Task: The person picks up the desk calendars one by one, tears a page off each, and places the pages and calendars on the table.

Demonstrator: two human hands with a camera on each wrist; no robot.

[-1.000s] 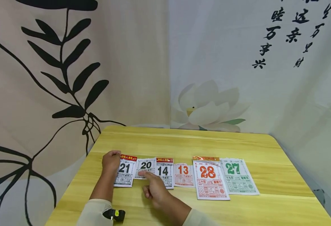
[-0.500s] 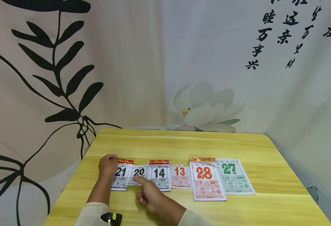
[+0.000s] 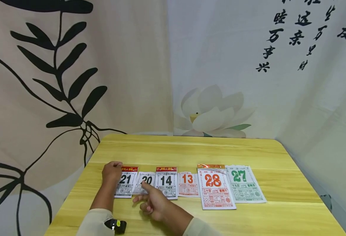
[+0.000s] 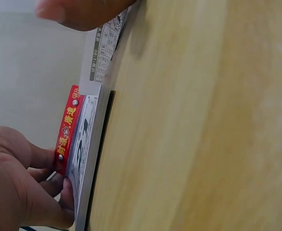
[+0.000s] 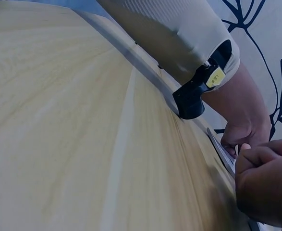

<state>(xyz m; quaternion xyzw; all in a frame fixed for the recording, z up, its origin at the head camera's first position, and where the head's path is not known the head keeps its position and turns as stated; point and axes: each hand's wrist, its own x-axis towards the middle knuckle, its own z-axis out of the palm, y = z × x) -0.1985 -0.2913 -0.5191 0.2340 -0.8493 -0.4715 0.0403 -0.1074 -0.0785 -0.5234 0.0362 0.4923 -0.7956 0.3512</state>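
In the head view my left hand grips the upper left edge of a small calendar pad with a red header and a black 21. The left wrist view shows its fingers against the pad's side and front, by the red header. Beside the pad lies a loose calendar sheet with a black 20. Over its lower right part is the thumb of my right hand; the index finger stretches left and the other fingers are bent. Nothing shows in that hand; whether it touches the sheet I cannot tell.
To the right lie a calendar pad marked 14, a red 13 sheet, a larger pad marked 28 and a green 27 sheet. They rest on a yellow wooden table before a printed curtain.
The 20 sheet has slid left and toward me, off the 14 pad's edge. My right hand's index finger has straightened out. The head view has shifted slightly.
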